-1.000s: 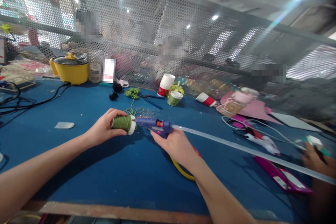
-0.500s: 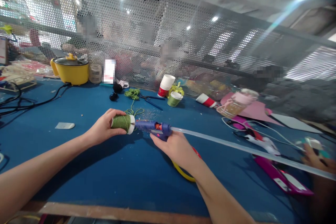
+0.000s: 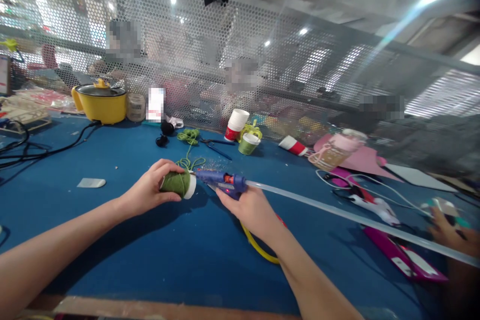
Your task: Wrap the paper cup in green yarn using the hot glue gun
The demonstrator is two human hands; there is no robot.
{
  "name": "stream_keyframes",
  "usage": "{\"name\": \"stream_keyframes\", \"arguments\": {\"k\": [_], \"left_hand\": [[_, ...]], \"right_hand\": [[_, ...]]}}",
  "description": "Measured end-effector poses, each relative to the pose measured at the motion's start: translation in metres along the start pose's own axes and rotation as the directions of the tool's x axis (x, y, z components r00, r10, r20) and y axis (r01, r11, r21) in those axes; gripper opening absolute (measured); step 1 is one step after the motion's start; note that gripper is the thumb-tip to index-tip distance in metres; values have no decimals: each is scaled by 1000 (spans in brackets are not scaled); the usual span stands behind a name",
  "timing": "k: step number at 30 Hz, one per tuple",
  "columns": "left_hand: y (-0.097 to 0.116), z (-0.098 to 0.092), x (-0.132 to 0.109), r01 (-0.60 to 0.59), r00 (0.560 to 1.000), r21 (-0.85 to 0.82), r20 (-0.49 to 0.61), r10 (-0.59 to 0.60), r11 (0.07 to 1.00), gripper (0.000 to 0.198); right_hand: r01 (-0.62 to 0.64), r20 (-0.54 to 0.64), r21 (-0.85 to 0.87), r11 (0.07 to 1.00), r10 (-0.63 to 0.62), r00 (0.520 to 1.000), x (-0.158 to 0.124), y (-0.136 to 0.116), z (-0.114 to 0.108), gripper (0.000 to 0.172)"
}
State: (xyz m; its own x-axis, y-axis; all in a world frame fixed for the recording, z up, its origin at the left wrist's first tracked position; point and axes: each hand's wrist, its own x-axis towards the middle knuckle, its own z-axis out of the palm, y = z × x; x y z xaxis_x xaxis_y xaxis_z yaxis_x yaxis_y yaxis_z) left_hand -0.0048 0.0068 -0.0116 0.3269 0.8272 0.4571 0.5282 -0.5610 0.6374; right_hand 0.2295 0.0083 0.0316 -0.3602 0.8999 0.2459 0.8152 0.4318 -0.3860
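Observation:
A paper cup wound with green yarn lies on its side in my left hand, its white rim facing right. My right hand is closed round a blue glue gun, whose nozzle is close by the cup's rim; whether they touch I cannot tell. Out of the gun's back runs a long translucent glue stick, reaching to the right edge. Loose green yarn trails from a small heap behind the cup. Below my right wrist shows part of a yellow ring-shaped thing.
Pliers, a green-wrapped cup and stacked paper cups stand or lie behind my hands. A yellow electric pot is at the back left. At right are a pink-lidded bottle, a magenta box and another person's hand.
The yarn-wrapped cup has turned slightly, its rim tipping downward and a little to the right. The glue gun's nozzle now sits nearer the rim's upper edge.

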Motion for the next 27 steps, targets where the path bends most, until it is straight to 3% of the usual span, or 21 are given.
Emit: {"name": "stream_keyframes", "arguments": {"k": [8, 17, 27], "left_hand": [[0, 0, 1, 3, 1000, -18, -1, -3, 1000, 40], [-5, 1, 4, 228, 970, -228, -36, -242, 947, 47], [-5, 3, 5, 317, 940, -347, -12, -342, 883, 50]], "right_hand": [[-7, 21, 39, 999, 6, 1000, 0, 1, 0, 25], [97, -45, 41, 994, -95, 994, -4, -4, -2, 22], [91, -53, 111, 990, -85, 995, -7, -9, -3, 18]]}}
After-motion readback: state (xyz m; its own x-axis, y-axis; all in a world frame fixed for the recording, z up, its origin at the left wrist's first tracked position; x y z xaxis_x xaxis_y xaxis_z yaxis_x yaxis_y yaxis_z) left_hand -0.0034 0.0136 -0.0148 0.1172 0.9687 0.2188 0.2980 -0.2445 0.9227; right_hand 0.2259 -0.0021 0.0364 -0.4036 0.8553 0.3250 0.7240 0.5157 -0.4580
